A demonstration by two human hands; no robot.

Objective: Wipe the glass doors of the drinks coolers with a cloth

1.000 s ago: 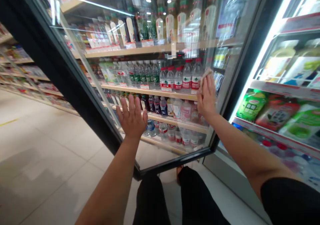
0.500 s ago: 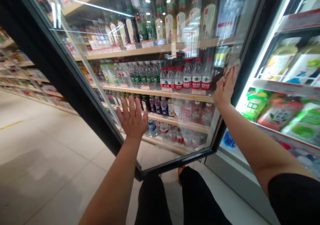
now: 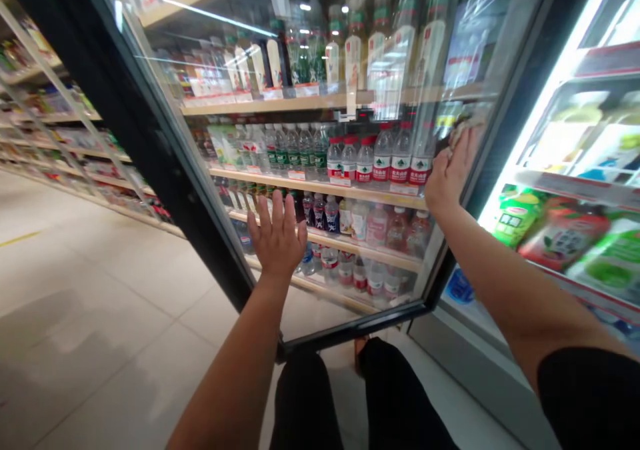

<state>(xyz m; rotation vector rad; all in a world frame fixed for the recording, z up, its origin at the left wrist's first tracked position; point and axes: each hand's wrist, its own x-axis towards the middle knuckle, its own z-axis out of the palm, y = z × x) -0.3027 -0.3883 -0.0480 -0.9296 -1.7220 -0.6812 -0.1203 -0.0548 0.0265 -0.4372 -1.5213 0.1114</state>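
Note:
A glass door (image 3: pixel 360 323) with a black frame stands swung out in front of me, tilted in the view. My left hand (image 3: pixel 277 243) lies against the pane, left of its middle, fingers stretched upward and nothing in it. Near the door's right edge, my right hand (image 3: pixel 447 180) presses a pale cloth (image 3: pixel 466 130) to the glass. Its fingers lie over the cloth and partly hide it. Reflections of ceiling lights streak the pane.
Through the glass show wooden shelves with red-capped water bottles (image 3: pixel 381 157) and other drinks. At right, the lit cooler (image 3: pixel 555 267) holds pouches and bottles close to my right arm. Store shelving (image 3: pixel 95 150) runs along the left above a tiled floor (image 3: pixel 120 330).
The view has shifted slightly, so the shelves and door appear a little farther right. My left hand appears slightly farther right too. The right hand stays on the cloth near the door's right edge.

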